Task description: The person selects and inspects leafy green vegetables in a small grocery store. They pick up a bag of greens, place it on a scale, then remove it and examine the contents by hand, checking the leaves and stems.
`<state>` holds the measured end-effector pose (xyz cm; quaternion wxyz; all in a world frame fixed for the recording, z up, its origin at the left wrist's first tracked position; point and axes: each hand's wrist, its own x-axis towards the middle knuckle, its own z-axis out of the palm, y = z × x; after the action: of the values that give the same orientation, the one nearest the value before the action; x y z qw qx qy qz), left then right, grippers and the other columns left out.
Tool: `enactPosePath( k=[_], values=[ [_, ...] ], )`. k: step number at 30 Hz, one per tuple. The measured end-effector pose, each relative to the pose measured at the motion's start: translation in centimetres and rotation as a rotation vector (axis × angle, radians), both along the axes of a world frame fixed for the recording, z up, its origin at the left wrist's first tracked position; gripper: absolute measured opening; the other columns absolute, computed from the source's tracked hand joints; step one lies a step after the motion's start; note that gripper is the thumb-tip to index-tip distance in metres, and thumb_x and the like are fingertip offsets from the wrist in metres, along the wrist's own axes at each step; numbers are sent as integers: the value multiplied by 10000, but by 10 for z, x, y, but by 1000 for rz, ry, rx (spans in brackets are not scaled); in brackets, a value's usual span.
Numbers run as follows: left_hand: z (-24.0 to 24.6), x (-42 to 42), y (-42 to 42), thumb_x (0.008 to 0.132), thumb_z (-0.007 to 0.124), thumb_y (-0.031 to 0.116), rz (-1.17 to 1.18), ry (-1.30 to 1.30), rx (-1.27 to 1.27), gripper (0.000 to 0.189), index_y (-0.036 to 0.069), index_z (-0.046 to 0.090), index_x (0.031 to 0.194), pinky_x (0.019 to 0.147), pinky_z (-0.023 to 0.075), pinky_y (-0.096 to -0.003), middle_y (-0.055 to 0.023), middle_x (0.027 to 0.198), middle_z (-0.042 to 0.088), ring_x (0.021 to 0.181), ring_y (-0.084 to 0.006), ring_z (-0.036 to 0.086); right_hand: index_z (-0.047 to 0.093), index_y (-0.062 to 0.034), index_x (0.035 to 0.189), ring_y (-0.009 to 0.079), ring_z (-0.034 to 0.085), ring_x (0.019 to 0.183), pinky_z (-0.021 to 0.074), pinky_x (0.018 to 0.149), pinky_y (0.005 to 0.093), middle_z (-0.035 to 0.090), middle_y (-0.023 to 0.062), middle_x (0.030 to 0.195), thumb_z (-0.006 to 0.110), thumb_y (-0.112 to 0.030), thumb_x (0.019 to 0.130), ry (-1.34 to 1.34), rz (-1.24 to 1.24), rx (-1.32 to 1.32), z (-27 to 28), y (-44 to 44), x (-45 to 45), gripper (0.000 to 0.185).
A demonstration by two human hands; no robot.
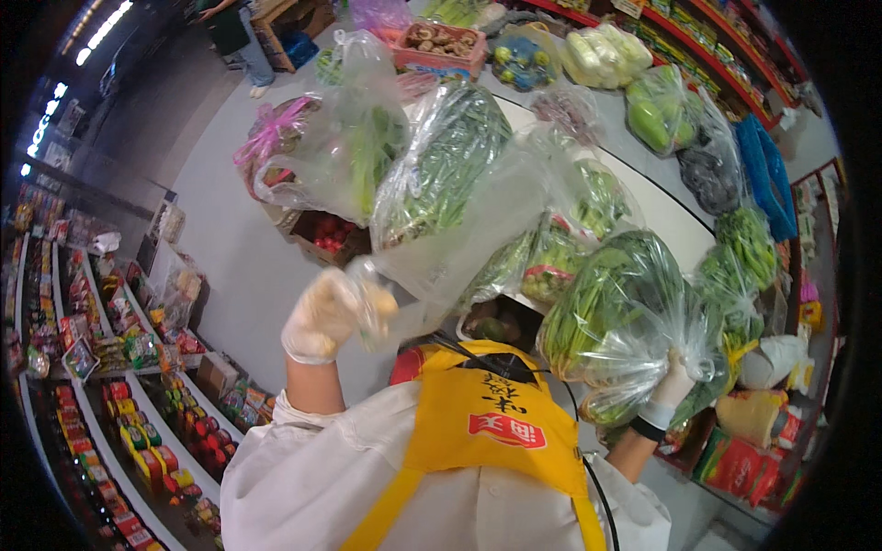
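My left hand (pixel 331 317), in a pale glove, is closed on the gathered end of a clear plastic bag (pixel 475 220) that stretches up to the right over the produce. My right hand (pixel 672 386), also gloved and with a black band at the wrist, grips the bunched neck of a clear bag of leafy greens (pixel 606 303). Between them lie a bag of long green vegetables (pixel 455 151) and a smaller bag of greens with a red band (pixel 551 268). The fingertips of my right hand are partly hidden by plastic.
A pink crate of mushrooms (pixel 441 52) stands at the far side. A cardboard box of red produce (pixel 331 234) is beyond my left hand. Shelves of packaged goods (pixel 138 441) line the left, with more shelves (pixel 730 41) at upper right. A person (pixel 241 41) stands at upper left.
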<state>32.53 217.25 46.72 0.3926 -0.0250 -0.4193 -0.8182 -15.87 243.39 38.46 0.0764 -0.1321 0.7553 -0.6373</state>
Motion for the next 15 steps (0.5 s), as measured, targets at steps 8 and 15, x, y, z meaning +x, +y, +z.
enactPosePath(
  k=[8, 15],
  values=[
    [-5, -45, 26, 924, 632, 141, -194, -739, -604, 354, 48, 569, 1260, 854, 511, -302, -82, 1189, 648, 943, -145, 631, 631, 79, 1145, 183, 606, 936, 478, 865, 312, 654, 94, 1084, 603, 26, 833, -73, 71, -37, -14, -3, -19, 318],
    [-24, 23, -38, 931, 594, 110, 879, -1016, -157, 167, 0, 681, 1023, 859, 485, -303, -70, 971, 678, 912, -162, 618, 606, 104, 1174, 206, 608, 958, 470, 892, 320, 645, 113, 1127, 604, 33, 827, -50, 63, -55, -9, -6, -11, 354]
  ],
)
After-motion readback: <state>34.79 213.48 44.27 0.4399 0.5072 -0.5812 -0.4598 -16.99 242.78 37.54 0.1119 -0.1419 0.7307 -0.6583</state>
